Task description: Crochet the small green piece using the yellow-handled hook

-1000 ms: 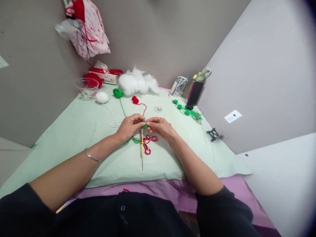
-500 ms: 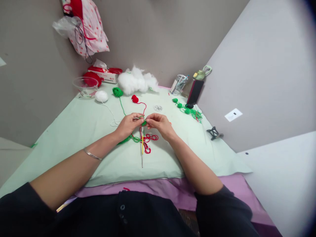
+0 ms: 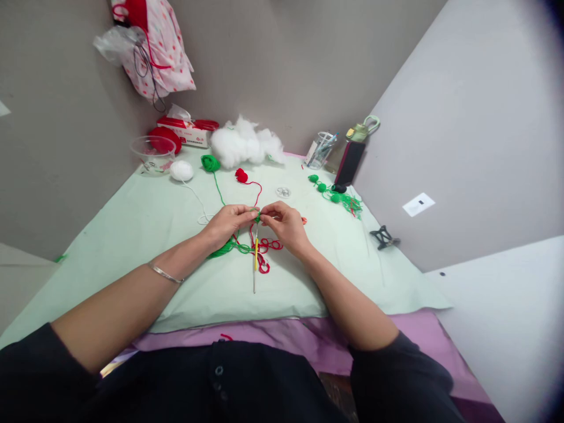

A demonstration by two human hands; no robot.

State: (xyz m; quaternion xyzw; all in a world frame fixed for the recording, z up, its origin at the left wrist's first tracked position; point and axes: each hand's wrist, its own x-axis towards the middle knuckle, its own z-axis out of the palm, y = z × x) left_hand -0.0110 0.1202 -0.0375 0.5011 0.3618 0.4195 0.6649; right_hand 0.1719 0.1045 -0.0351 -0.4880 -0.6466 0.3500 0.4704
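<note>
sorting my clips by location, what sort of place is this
Probably a small craft corner, perhaps at home: a cloth-covered table close to the walls holds balls of yarn, including a green one, fluffy white fibre and a yellow-handled hook.

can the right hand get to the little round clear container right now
Probably yes: the container lies just beyond the right hand with only bare cloth between, though that hand is busy at the small green piece.

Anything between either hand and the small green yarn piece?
Nothing visible. The left hand has the green yarn piece at its fingertips, and the right hand reaches it from the other side; its exact grip is too small to tell. The yellow-handled hook extends below, not between.
</note>
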